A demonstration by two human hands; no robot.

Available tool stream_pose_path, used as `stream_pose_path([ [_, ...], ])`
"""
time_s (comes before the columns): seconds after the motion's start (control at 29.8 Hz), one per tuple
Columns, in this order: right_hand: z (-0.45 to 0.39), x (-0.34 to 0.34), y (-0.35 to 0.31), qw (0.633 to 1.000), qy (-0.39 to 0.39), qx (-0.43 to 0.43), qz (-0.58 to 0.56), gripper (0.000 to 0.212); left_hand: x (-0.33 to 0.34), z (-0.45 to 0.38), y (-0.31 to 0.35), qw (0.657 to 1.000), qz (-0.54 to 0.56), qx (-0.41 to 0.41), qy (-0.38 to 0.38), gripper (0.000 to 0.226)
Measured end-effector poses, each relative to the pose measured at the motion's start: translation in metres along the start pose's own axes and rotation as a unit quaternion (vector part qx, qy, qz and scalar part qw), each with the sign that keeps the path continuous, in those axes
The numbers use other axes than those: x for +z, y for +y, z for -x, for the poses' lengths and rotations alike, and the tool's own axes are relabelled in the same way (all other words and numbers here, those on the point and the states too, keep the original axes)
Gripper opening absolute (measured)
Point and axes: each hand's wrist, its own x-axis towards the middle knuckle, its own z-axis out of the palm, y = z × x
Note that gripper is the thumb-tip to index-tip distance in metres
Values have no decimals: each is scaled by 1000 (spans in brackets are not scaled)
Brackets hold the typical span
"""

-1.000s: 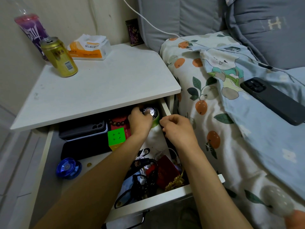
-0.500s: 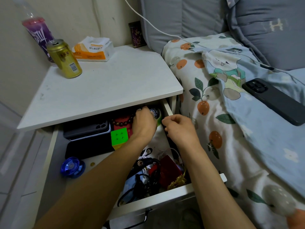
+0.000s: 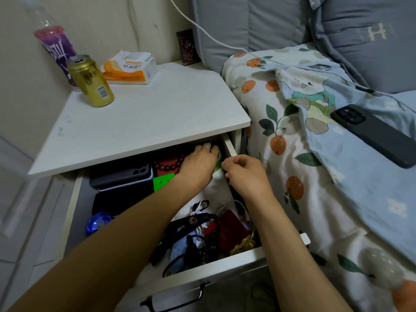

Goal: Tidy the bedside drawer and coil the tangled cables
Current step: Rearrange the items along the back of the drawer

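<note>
Soft dim indoor light, no hard glare, deep shadow under the tabletop beyond the left hand (image 3: 199,166), drawer back murky past the right hand (image 3: 245,174), forearms nearest the lens slightly soft, wide-angle bending at the edges.

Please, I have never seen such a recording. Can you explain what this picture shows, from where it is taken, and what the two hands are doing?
No machine here: a person wears a camera on the head, looking down at their own arms. The left hand reaches deep into the back of the open drawer, over a green object; whether it grips it is hidden. The right hand is curled at the drawer's right side, seemingly pinching something small. Tangled cables lie in the drawer's front. On the nightstand stand a gold can and a tissue pack.
</note>
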Motion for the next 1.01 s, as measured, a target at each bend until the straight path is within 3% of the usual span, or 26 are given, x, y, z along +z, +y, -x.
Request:
stream_pose_path([
  [0.13,-2,-2,3,1000,5,-6,5,10,-5,-9,0,999,41,-13,-11,44],
  [0.3,-2,3,5,1000,-2,-8,11,10,0,-4,-8,996,72,-17,-42,62],
  [0.44,-3,2,3,1000,-11,-16,20,20,-6,3,-10,998,66,9,-6,77],
  [0.54,2,1,1,999,-23,-13,36,27,-15,25,-17,992,124,20,27,76],
  [0.74,16,1,-4,992,-61,-31,102,31,-39,86,-42,971,232,9,56,36],
  [1.01,55,21,-9,966,-103,-69,227,22,-52,176,-70,939,334,-35,69,20],
])
